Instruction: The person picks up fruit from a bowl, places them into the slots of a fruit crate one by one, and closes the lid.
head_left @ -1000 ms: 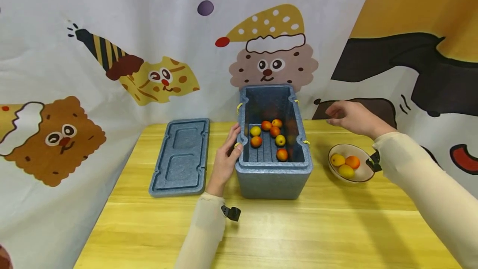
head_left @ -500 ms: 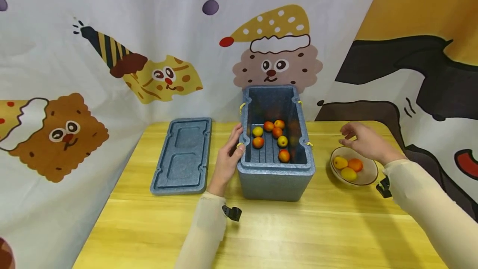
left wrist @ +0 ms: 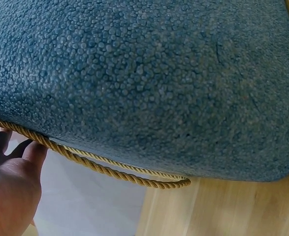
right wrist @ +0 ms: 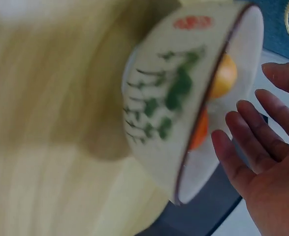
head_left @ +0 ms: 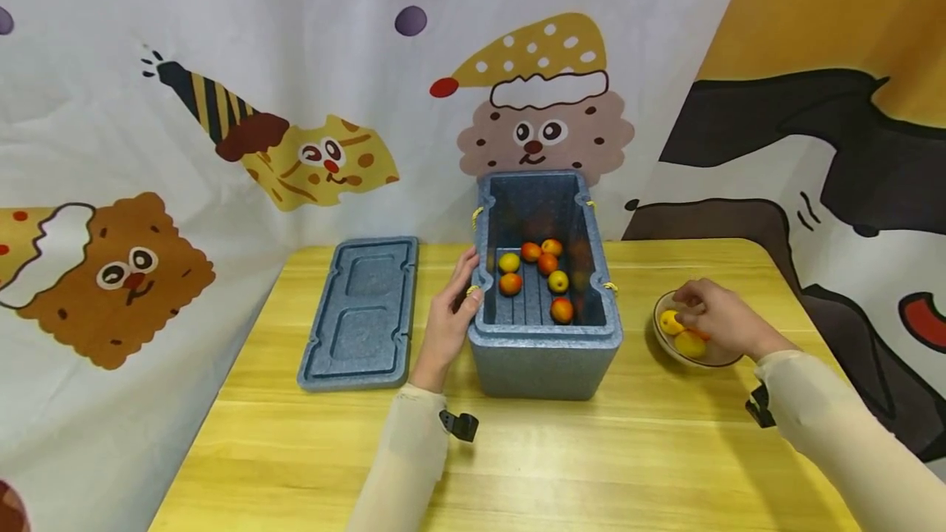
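The grey-blue foam box [head_left: 543,364] stands lidless on the table, with several red and yellow fruits [head_left: 548,263] on its floor. My left hand [head_left: 447,320] rests against the box's left side, its thumb on the rim. In the left wrist view, its fingers lie near a yellow rope [left wrist: 105,169] along the box. My right hand [head_left: 720,318] is over the white bowl [right wrist: 159,98], its fingers loosely bent and reaching inside the rim. Within the bowl are yellow fruits [head_left: 690,343] and an orange one [right wrist: 199,130], which the hand partly hides in the head view.
The box's grey-blue lid [head_left: 362,310] lies flat on the wooden table [head_left: 562,466], left of the box. A white cloth [head_left: 318,31] with cartoon prints hangs behind, close to the table's back edge.
My right hand has moved from behind the bowl toward me and down into it. The left hand stays on the box, and the fruits in the box lie as before.
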{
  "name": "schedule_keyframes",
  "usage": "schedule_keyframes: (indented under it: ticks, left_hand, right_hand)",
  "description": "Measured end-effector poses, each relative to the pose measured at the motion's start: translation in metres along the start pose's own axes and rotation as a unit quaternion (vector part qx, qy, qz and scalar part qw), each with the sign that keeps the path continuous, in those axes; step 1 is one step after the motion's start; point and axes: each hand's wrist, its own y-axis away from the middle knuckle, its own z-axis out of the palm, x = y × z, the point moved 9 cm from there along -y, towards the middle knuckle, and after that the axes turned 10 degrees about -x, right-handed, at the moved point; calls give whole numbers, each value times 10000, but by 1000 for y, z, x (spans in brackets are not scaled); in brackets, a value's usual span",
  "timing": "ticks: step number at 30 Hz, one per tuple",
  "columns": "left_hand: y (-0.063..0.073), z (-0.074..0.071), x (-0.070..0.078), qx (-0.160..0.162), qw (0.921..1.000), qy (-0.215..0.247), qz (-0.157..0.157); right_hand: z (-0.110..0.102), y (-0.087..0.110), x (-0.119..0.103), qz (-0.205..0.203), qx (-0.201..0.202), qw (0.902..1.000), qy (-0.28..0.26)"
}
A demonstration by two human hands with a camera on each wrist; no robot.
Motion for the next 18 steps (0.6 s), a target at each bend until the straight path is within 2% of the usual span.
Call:
schedule_keyframes:
  ticks: [7, 14, 18]
  left_hand:
    - [-1, 1, -1, -13, 9999, 94, 74]
    - [0, 0, 0, 20, 9998, 156, 84]
    - [1, 0, 0, 4, 9999, 116, 54]
  right_hand:
    - [13, -1, 6, -65, 73, 9999, -37]
    - [18, -5, 8, -189, 350, 9984, 392]
    - [22, -7, 8, -245, 380, 9970, 632]
